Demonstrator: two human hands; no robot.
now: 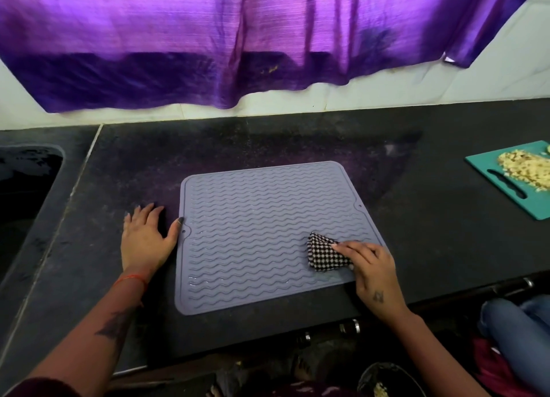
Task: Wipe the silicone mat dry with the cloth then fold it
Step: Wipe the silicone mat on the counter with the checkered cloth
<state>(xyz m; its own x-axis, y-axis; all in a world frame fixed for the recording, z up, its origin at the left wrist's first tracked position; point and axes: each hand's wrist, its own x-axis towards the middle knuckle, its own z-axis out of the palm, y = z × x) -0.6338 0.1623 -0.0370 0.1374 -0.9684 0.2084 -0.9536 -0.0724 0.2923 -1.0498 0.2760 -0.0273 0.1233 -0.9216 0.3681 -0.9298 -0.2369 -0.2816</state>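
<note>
A grey silicone mat [256, 230] with wavy ridges lies flat on the dark counter, with small wet glints along its ridges. A black-and-white checked cloth [323, 252], bunched into a wedge, rests on the mat's near right part. My right hand [372, 265] presses on the cloth, its fingers laid over the cloth's right side. My left hand [147, 238] lies flat on the counter beside the mat's left edge, fingers spread, thumb touching that edge.
A dark sink [23, 194] is sunk into the counter [431, 218] at far left. A teal cutting board [506, 185] with chopped pale food sits at the right. A purple curtain [238, 39] hangs over the back wall. Someone's jeans-clad leg [518, 331] is at lower right.
</note>
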